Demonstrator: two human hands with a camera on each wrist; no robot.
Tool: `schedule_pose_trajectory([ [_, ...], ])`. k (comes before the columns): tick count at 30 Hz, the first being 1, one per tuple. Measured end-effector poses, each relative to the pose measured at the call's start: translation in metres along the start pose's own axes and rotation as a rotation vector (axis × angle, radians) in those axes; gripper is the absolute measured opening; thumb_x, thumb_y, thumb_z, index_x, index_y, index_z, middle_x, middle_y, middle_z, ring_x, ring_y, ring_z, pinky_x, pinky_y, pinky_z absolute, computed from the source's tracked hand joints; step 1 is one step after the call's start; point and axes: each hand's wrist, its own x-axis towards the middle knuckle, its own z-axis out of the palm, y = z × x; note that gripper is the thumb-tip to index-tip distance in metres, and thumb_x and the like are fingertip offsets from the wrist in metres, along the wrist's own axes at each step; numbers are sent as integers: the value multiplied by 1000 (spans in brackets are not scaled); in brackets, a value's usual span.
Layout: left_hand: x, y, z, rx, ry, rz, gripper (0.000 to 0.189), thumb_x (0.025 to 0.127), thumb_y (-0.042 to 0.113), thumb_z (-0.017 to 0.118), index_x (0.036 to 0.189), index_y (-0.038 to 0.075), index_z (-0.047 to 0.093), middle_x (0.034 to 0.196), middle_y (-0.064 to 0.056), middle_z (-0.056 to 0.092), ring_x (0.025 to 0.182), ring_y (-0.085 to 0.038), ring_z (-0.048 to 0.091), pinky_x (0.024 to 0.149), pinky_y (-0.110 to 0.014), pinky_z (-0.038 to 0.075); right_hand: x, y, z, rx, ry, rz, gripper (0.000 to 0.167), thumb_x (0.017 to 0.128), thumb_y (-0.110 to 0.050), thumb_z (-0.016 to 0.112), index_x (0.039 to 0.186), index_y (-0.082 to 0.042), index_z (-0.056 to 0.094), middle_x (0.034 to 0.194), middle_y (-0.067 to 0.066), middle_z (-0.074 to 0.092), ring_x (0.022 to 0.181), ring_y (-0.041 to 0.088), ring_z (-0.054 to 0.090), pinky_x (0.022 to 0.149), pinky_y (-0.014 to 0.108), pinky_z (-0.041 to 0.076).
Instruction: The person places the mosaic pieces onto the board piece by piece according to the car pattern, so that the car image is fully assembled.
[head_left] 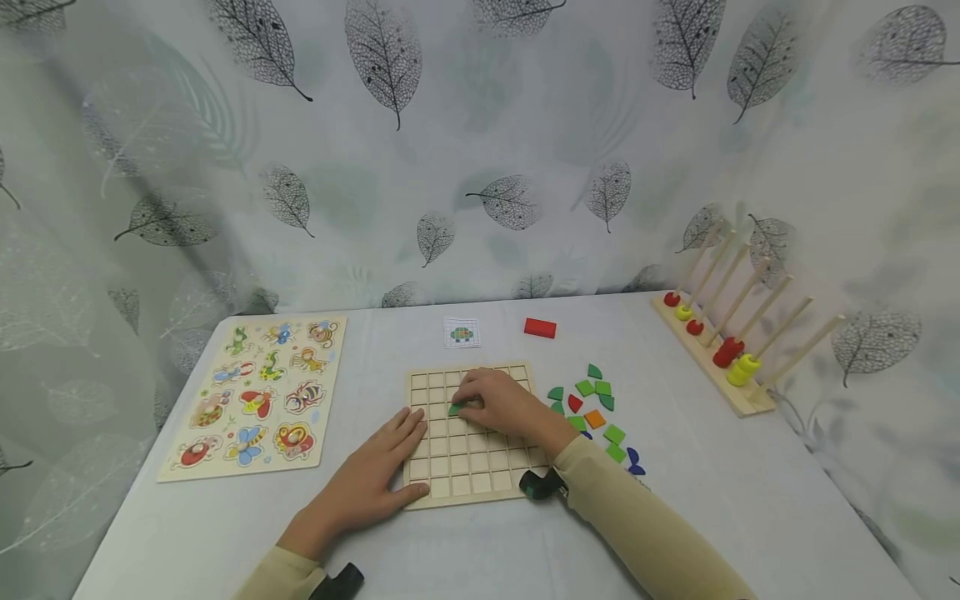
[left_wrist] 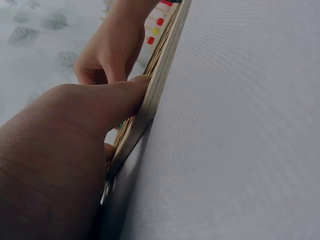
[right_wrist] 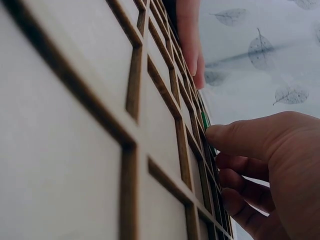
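Observation:
A pale wooden grid board (head_left: 459, 485) lies flat on the table, divided into many square cells. My left hand (head_left: 372, 468) rests at the board's left side with fingers stretched out, the thumb on the near left corner. Over the upper left cells, my right hand (head_left: 504, 406) pinches a small green piece (head_left: 454, 410) between thumb and fingers. The same green piece (right_wrist: 204, 119) shows beside the thumb tip in the right wrist view, low against the board; its full shape is hidden.
Loose green, orange, red and blue pieces (head_left: 614, 433) lie right of the board. Behind it are a pattern card (head_left: 461, 332) and a red block (head_left: 540, 327). An insect puzzle (head_left: 251, 403) lies left; a peg stand with red and yellow beads (head_left: 708, 357) stands right.

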Motion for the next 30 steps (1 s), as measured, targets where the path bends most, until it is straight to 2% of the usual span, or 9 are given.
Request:
schedule_pose_trajectory([
  [12, 1, 1, -2, 2, -9, 4, 90, 102, 59, 68, 168, 5, 38, 178, -7, 27, 164, -32, 21, 125, -59, 33, -5, 4, -3, 17, 20, 38, 18, 100, -22, 82, 118, -19, 84, 114, -11, 73, 107, 8, 66, 98, 31, 56],
  [19, 1, 1, -1, -4, -3, 4, 91, 101, 59, 69, 169, 6, 38, 178, -6, 28, 164, -32, 21, 125, -59, 33, -18, 5, -27, 41, 65, 54, 24, 99, -18, 82, 122, -12, 83, 119, -4, 74, 108, 15, 68, 93, 36, 59],
  [25, 1, 2, -3, 8, -12, -4, 91, 101, 60, 68, 168, 5, 38, 178, -7, 27, 164, -32, 20, 126, -58, 32, -32, 9, -47, 60, 92, 107, 28, 97, -17, 85, 124, -12, 82, 121, -4, 73, 110, 17, 68, 94, 39, 59],
  [30, 0, 2, -3, 6, -13, -1, 91, 101, 59, 69, 168, 4, 39, 177, -7, 28, 164, -33, 21, 126, -58, 32, -43, 11, -57, 87, 109, 127, 27, 98, -16, 84, 124, -9, 81, 122, 3, 74, 106, 24, 69, 92, 45, 61],
])
